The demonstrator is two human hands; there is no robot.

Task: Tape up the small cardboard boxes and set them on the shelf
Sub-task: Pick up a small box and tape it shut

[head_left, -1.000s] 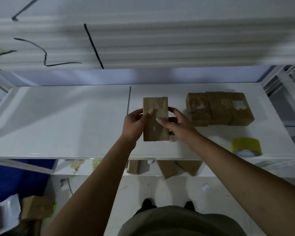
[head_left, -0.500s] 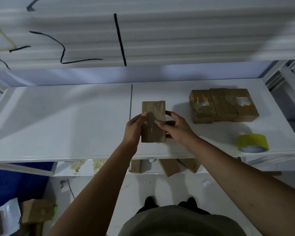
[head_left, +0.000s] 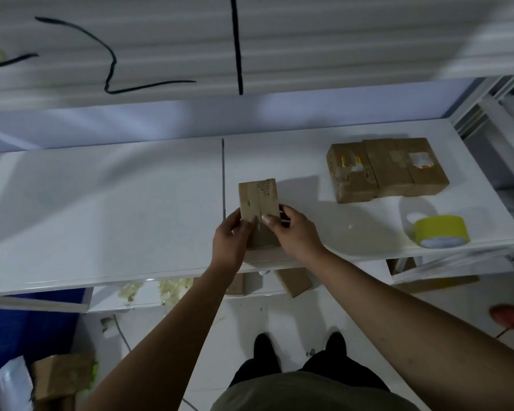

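Note:
A small brown cardboard box [head_left: 259, 200] is held upright over the white shelf [head_left: 116, 203], near its front edge. My left hand [head_left: 230, 237] grips its lower left side. My right hand [head_left: 294, 231] grips its lower right side, with the thumb pressed on the box's front face. A strip of tape runs down the front of the box. Three taped cardboard boxes [head_left: 385, 169] stand side by side at the right rear of the shelf. A yellow roll of tape [head_left: 439, 231] lies at the shelf's front right.
More cardboard boxes [head_left: 294, 281] lie on a lower shelf under the front edge. A cardboard box [head_left: 61, 376] and plastic wrap sit on the floor at lower left. A blue panel [head_left: 27, 330] stands at left. Black cables hang on the wall above.
The box and both hands stay together over the shelf's front middle. My right thumb has slid down the box's front face. The view has shifted slightly.

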